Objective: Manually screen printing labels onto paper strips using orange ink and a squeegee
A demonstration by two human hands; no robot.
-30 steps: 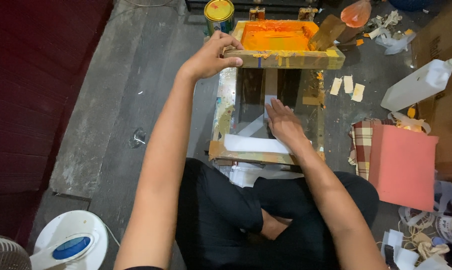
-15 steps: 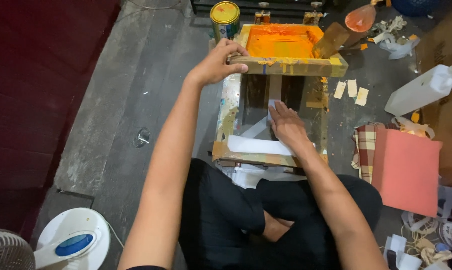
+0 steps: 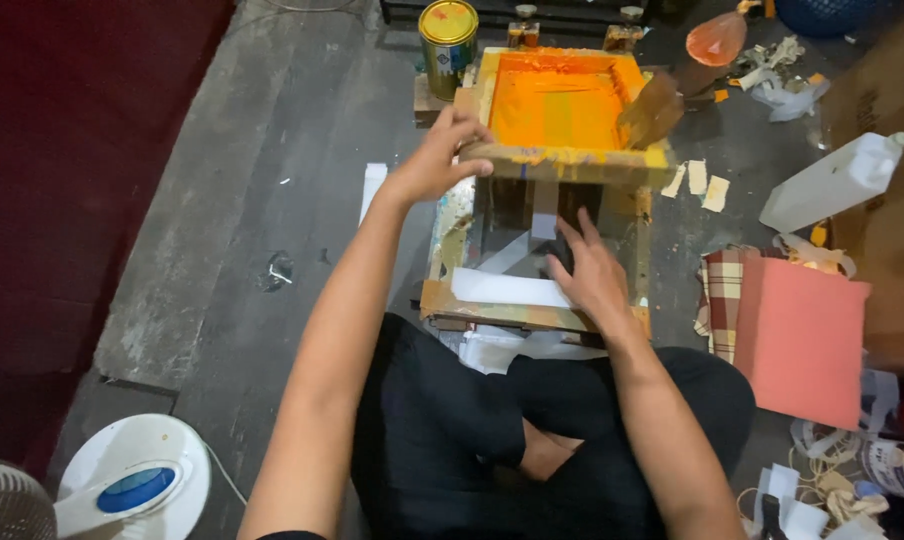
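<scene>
Left hand (image 3: pixel 434 160) is gripping the near-left corner of the orange-inked screen frame (image 3: pixel 562 100), tilted up at the far end. Right hand (image 3: pixel 587 272), nearer the body, is pressing flat on a dark piece (image 3: pixel 560 258) beneath, on the wooden printing base (image 3: pixel 532 315).

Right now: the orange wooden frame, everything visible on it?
The wooden frame is rectangular, pale wood smeared with orange ink, its mesh coated bright orange. It is tilted up at its near edge over a stained wooden base. The left hand grips its near left corner. A wooden squeegee leans inside at its right.
</scene>
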